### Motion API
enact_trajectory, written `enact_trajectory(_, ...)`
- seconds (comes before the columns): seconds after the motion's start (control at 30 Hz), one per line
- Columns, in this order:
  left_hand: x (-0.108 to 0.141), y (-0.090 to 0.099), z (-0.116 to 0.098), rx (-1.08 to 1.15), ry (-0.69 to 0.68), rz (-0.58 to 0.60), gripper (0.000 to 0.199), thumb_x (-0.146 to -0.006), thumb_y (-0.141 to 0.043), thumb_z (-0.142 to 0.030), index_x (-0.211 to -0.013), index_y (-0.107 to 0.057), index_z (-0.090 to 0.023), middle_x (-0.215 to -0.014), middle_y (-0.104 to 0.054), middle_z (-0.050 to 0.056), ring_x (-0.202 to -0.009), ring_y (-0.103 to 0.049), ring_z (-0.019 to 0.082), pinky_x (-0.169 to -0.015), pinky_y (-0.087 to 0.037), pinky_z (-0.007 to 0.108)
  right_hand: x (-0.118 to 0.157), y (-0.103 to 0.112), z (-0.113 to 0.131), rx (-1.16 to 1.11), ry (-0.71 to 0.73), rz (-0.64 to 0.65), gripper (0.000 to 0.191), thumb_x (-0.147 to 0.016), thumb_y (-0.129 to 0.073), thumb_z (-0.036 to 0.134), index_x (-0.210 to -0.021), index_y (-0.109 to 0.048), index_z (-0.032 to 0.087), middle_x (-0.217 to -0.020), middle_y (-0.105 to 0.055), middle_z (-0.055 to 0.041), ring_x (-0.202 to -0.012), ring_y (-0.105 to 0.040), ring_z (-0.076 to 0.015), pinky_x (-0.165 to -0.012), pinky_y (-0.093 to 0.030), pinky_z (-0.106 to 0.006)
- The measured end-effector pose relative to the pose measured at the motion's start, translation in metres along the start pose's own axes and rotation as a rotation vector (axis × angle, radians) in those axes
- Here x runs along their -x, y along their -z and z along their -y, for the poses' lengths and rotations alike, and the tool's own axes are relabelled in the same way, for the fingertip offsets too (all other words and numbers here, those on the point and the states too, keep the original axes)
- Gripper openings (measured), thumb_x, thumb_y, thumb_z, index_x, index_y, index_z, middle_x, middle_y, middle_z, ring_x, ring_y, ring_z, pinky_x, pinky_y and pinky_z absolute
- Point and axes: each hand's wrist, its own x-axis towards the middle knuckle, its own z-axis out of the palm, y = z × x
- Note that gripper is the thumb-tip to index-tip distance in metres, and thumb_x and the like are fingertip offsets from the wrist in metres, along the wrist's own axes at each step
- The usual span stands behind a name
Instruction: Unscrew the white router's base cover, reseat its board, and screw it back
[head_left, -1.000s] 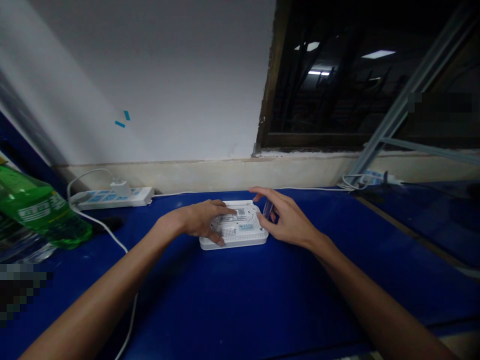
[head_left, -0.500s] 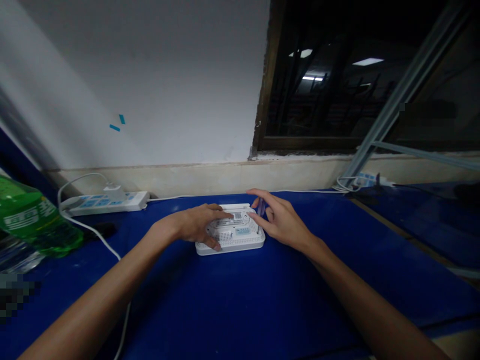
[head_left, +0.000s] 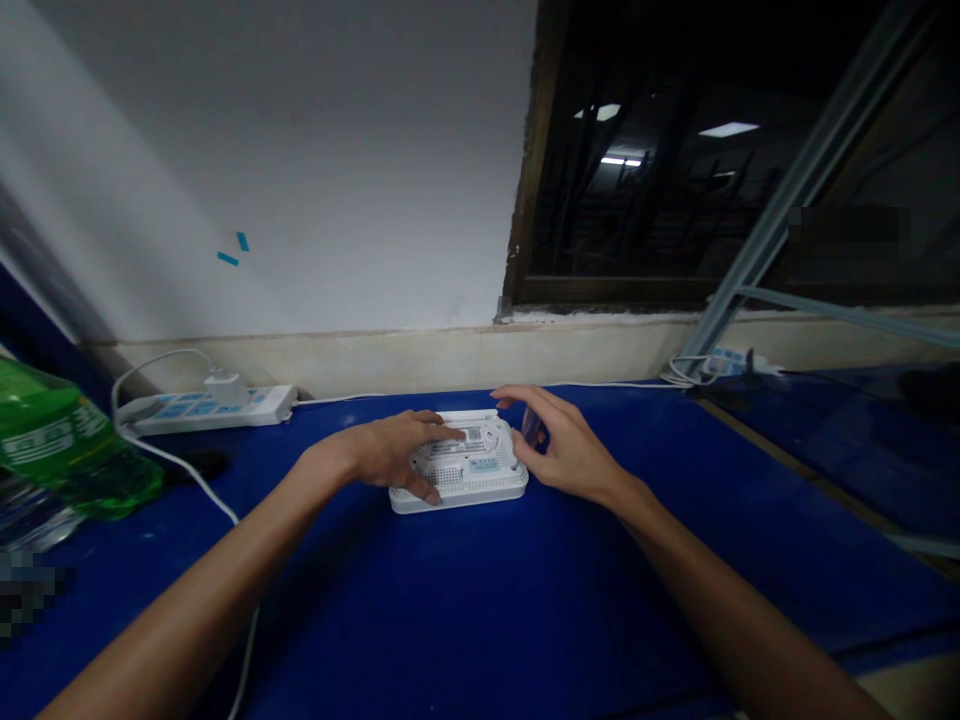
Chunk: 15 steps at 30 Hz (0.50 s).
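A white rectangular device point(head_left: 459, 484) with rounded corners, vent holes and printed labels lies flat on the blue table point(head_left: 450, 610). Across its left part rests my left hand point(head_left: 397, 450), fingers spread, thumb near the front edge. At the device's right end is my right hand point(head_left: 559, 445), its fingers curved around a small see-through, purplish item point(head_left: 531, 425). The thumb and a fingertip are near the device's back right corner. What exactly the item is, I cannot make out.
At the left stand a green bottle point(head_left: 67, 440) and a white power strip point(head_left: 255, 405) with a plug. A white cable point(head_left: 202, 490) runs down the left side. Behind are the wall point(head_left: 337, 200) and a dark window point(head_left: 637, 200); another power strip point(head_left: 727, 362) lies back right.
My right thumb has drawn back from the device's label area toward its right edge, and the fingers have shifted slightly. My left hand stays spread on the device.
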Motion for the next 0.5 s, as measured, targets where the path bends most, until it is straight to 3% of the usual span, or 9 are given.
enact_trajectory(0.07,0.0004,0.0001,-0.0004,0.008,-0.002,-0.002,0.087,-0.074,-0.08,-0.045,-0.149,-0.036,-0.037,-0.157,-0.033,0.007,-0.14,-0.035,0.033,-0.114,-0.03,0.045,0.0004,0.0018,0.0016,0.016,-0.001,0.019,0.06,-0.077,-0.059,0.007,-0.133,-0.051,0.026,-0.12,-0.064,-0.0057,-0.09,-0.063,-0.0195,-0.079,-0.051,-0.032)
enact_trajectory(0.23,0.0,-0.0004,0.0001,0.013,-0.008,-0.011,0.087,-0.073,-0.079,-0.045,-0.148,-0.037,-0.037,-0.156,-0.034,0.008,-0.138,-0.037,0.034,-0.112,-0.032,0.047,0.001,0.0011,0.0014,0.008,-0.048,0.033,0.043,-0.087,-0.058,0.018,-0.129,-0.055,0.026,-0.105,-0.068,-0.0036,-0.072,-0.061,-0.0151,-0.069,-0.051,-0.03)
enact_trajectory(0.4,-0.0009,-0.001,0.0013,0.019,-0.032,-0.026,0.085,-0.072,-0.078,-0.045,-0.148,-0.039,-0.035,-0.155,-0.036,0.008,-0.137,-0.039,0.035,-0.112,-0.033,0.048,0.0009,0.0002,0.0013,0.01,-0.033,0.051,0.061,-0.077,-0.059,0.007,-0.134,-0.05,0.027,-0.115,-0.065,-0.0039,-0.074,-0.06,-0.0144,-0.066,-0.05,-0.028)
enact_trajectory(0.5,-0.0015,-0.0016,0.0022,0.022,-0.037,-0.021,0.086,-0.073,-0.078,-0.047,-0.148,-0.039,-0.035,-0.155,-0.036,0.008,-0.137,-0.039,0.034,-0.112,-0.033,0.046,0.0006,-0.0009,0.0007,0.024,-0.038,0.05,0.047,-0.085,-0.061,0.017,-0.13,-0.054,0.027,-0.107,-0.066,-0.0033,-0.072,-0.059,-0.0144,-0.068,-0.05,-0.029)
